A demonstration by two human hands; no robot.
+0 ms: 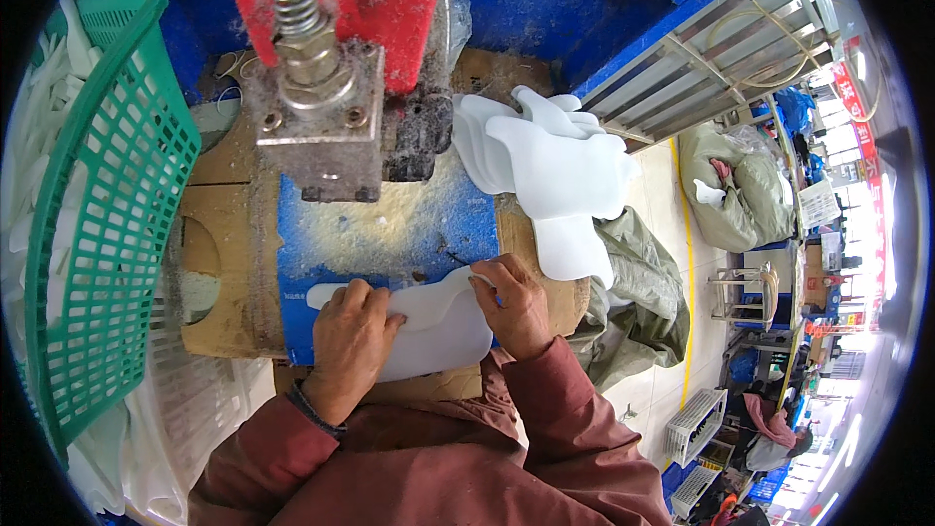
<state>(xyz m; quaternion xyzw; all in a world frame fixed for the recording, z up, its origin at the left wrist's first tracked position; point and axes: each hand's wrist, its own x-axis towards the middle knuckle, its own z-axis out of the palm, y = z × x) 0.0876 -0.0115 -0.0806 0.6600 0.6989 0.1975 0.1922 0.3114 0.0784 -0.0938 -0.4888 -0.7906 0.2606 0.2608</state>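
A smooth white curved sheet piece [438,326] lies at the near edge of the blue work surface [390,268], close to my body. My left hand [353,346] has its fingers curled over the left part of the piece, with the thumb pressed on top. At the right end, my right hand [516,307] pinches the upper edge between thumb and fingers. Pale yellowish dust covers the blue surface beyond the piece. A stack of similar white shaped pieces [570,170] rests to the right, overhanging the cardboard. The undersides of both hands are hidden.
Above the surface hangs a metal machine head [321,127] with a spring and red arm [390,10]. A green plastic basket [112,205] full of white pieces stands at left. Cardboard [229,321] surrounds the blue surface. Grey-green sacks [638,292] lie on the right.
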